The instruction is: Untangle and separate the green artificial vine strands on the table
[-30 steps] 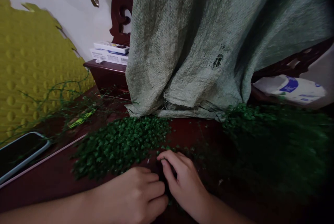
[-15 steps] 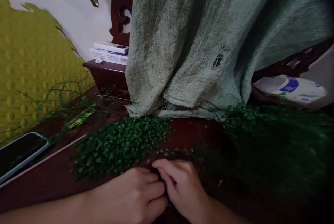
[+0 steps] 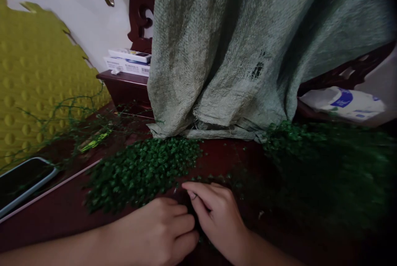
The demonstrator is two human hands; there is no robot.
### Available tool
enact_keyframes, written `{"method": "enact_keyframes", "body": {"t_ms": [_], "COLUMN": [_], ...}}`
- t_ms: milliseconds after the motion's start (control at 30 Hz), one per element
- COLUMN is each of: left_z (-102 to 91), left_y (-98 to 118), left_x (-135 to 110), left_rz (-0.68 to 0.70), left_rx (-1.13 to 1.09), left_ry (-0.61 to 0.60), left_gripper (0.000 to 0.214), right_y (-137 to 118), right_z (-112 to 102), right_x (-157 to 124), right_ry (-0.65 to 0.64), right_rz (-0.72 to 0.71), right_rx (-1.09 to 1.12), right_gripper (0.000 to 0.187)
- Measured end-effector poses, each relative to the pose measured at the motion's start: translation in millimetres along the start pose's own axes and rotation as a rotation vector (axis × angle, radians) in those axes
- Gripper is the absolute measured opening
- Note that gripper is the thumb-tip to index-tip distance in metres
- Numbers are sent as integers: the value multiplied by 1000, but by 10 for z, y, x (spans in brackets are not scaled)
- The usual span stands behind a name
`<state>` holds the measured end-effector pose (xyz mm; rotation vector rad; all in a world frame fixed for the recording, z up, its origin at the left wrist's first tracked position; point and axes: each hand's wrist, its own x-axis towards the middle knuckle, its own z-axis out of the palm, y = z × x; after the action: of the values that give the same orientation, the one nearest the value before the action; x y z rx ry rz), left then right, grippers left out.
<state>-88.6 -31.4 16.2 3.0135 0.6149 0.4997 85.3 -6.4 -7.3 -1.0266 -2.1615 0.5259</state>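
Low in the head view, my left hand (image 3: 166, 231) is closed with its fingers curled under; anything inside it is hidden. Close beside it, my right hand (image 3: 218, 212) is bent at the fingers, thumb and forefinger nearly together. A thin dark line shows by that thumb, too small to name. Just beyond both hands lies a pile of small green plastic-looking leafy pieces (image 3: 145, 171). A few more loose green pieces (image 3: 214, 178) lie past my right fingers. To the right spreads a larger, dark and blurred heap of green sprigs (image 3: 328, 171).
A grey-green woven sack (image 3: 229, 51) hangs at the back of the dark red tabletop (image 3: 217, 154). At left lie a phone (image 3: 27, 183), a pink rod (image 3: 65, 187) and bare green stems (image 3: 71, 113). White boxes (image 3: 127, 63) and a tissue pack (image 3: 350, 102) are further back.
My right hand has shifted slightly up, and its forefinger and thumb have parted a little from my left hand. My left hand stays almost where it was. The piles look the same.
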Motion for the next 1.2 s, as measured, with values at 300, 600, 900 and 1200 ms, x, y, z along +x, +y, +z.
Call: {"method": "enact_keyframes", "body": {"t_ms": [300,600,900,1200], "left_z": [-28,-19,7,-30], "left_y": [1,8,-7,-4], "left_x": [-6,-1,-7,8], "left_rz": [-3,-9,-4,5], "left_rx": [-21,0,-7,-14], "left_ry": [-12,-18,-48,-27], "left_gripper": [21,20,20,22], "right_y": [-30,18,18,22], "right_z": [-13,36,39,17], "right_x": [2,-3,15,13], "right_ry": [-80,-21,14,113], "right_rz": [205,158,231,172], "right_rx": [42,61,112,-17], "right_gripper": [21,9,8,22]}}
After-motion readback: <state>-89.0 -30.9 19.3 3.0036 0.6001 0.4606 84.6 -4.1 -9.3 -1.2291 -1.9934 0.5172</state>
